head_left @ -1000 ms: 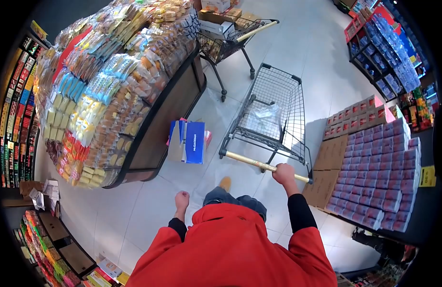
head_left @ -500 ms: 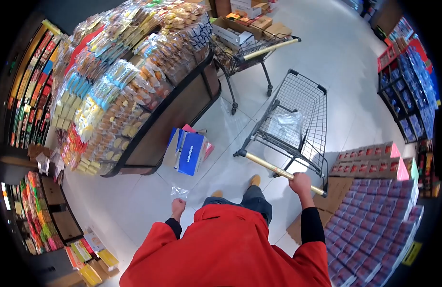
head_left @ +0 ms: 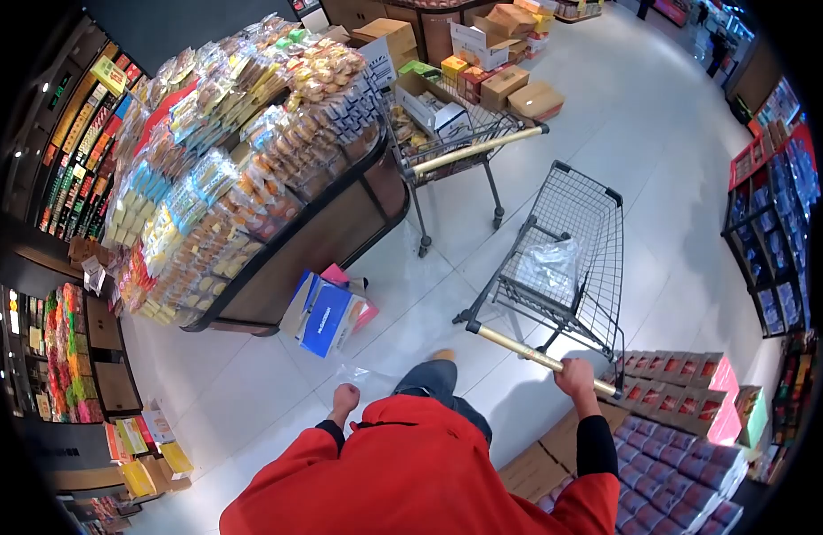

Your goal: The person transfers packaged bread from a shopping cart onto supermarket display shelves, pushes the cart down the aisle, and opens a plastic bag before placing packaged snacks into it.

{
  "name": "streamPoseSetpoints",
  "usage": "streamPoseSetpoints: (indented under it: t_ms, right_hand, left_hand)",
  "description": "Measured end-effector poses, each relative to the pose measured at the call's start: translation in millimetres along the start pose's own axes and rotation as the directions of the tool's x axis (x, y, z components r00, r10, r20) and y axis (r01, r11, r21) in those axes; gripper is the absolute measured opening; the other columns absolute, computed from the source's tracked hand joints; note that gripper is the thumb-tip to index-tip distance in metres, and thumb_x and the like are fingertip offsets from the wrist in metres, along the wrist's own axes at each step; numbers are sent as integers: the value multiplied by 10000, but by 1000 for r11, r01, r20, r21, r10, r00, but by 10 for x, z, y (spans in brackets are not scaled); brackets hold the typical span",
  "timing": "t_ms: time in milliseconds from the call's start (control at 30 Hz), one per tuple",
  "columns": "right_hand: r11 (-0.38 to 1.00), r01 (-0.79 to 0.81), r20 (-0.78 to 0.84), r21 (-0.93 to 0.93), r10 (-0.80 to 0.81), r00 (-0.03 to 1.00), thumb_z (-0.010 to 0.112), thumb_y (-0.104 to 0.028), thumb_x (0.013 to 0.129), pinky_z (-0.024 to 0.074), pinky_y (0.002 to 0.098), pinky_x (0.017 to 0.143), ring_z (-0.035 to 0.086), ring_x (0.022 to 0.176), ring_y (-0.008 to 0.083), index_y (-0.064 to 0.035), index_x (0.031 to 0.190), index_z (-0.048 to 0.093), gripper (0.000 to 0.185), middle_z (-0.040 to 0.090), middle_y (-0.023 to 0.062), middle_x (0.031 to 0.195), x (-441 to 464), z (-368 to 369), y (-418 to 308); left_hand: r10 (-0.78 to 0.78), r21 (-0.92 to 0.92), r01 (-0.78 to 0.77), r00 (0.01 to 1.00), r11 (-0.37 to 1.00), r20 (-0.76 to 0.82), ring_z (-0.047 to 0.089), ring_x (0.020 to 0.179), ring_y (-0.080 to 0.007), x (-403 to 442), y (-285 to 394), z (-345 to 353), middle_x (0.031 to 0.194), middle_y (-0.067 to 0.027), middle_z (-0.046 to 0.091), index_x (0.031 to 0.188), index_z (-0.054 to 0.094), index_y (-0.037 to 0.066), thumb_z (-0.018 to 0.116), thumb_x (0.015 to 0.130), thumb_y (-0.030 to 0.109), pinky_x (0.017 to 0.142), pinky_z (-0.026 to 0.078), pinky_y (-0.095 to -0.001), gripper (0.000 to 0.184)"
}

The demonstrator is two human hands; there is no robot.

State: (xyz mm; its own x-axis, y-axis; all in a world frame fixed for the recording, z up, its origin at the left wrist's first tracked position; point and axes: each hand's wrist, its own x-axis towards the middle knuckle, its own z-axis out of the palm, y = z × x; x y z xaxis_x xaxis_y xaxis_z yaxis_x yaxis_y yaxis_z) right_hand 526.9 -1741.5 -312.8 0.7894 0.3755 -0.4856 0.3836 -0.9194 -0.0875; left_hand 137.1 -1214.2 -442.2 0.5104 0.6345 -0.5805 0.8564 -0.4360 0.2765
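My right hand (head_left: pixel 575 378) is wrapped round the pale yellow handle (head_left: pixel 521 348) of a black wire shopping cart (head_left: pixel 576 250). A crumpled clear plastic bag (head_left: pixel 550 266) lies inside that cart. On my left side, my left hand (head_left: pixel 345 398) is closed in front of my red top, and clear plastic film (head_left: pixel 362 374) shows just beyond it; whether the fingers hold the film cannot be made out. Past the film, a blue and white open box (head_left: pixel 326 314) stands on the floor with pink pieces beside it.
A display (head_left: pixel 242 178) heaped with packaged snacks is at the left. Another cart (head_left: pixel 438 134) loaded with boxes stands beside it, with more cartons (head_left: pixel 536 100) behind. Stacked purple packs (head_left: pixel 670 468) are at the lower right. A blue-stocked shelf (head_left: pixel 777 232) stands at the far right.
The view has shifted, showing more cartons at the back. My right hand stays on the handle. Clear film, unseen in the oldest frame, now shows near my closed left hand.
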Motion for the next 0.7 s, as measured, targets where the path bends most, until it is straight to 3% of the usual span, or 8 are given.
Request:
streamPoseSetpoints:
  t_ms: [167, 267, 333, 467, 567, 700]
  right_hand:
    - [995, 78, -21, 58, -77, 997, 619, -346, 853, 561, 491, 679, 688, 719, 388, -110, 788, 715, 263, 698, 176, 751, 401, -157, 628]
    - [992, 101, 24, 74, -103, 994, 608, -342, 866, 575, 470, 699, 703, 767, 371, -107, 819, 708, 260, 716, 167, 798, 669, -401, 923]
    - [990, 116, 15, 76, -118, 993, 615, -344, 859, 564, 486, 685, 689, 734, 389, -100, 794, 698, 267, 701, 176, 761, 892, -495, 1152]
    - [979, 189, 32, 80, -192, 981, 623, -343, 851, 563, 492, 692, 686, 723, 392, -106, 806, 693, 251, 697, 174, 744, 1184, -612, 1565]
    - [975, 205, 71, 90, -212, 975, 621, -333, 855, 565, 485, 704, 690, 739, 387, -106, 813, 695, 242, 701, 174, 759, 1358, -728, 1802]
    - [962, 252, 105, 108, -263, 959, 616, -320, 860, 564, 480, 710, 691, 743, 389, -98, 813, 695, 240, 696, 187, 752, 1589, -891, 2116]
  left_hand:
    - [92, -140, -87, 995, 986, 31, 704, 822, -377, 521, 1187, 452, 814, -200, 716, 869, 757, 41, 640, 838, 265, 760, 558, -454, 254]
    - [219, -209, -207, 975, 956, 37, 713, 721, -328, 813, 2441, 696, 777, -184, 716, 857, 751, 39, 631, 852, 259, 701, 558, -426, 251]
    - [275, -392, -220, 957, 893, 90, 712, 661, -283, 985, 3146, 949, 754, -172, 714, 864, 738, 18, 640, 859, 246, 670, 555, -392, 248]
    - [317, -516, -234, 945, 824, 79, 707, 651, -225, 1042, 4502, 1048, 750, -137, 712, 933, 715, -4, 664, 884, 259, 635, 543, -347, 273]
    - [316, -583, -187, 940, 791, 127, 679, 644, -188, 929, 5243, 934, 767, -104, 695, 957, 705, -10, 666, 905, 243, 622, 531, -322, 262]
    - [360, -610, -213, 925, 763, 126, 636, 625, -155, 871, 5710, 966, 755, -72, 662, 945, 695, -8, 638, 926, 181, 612, 519, -305, 198]
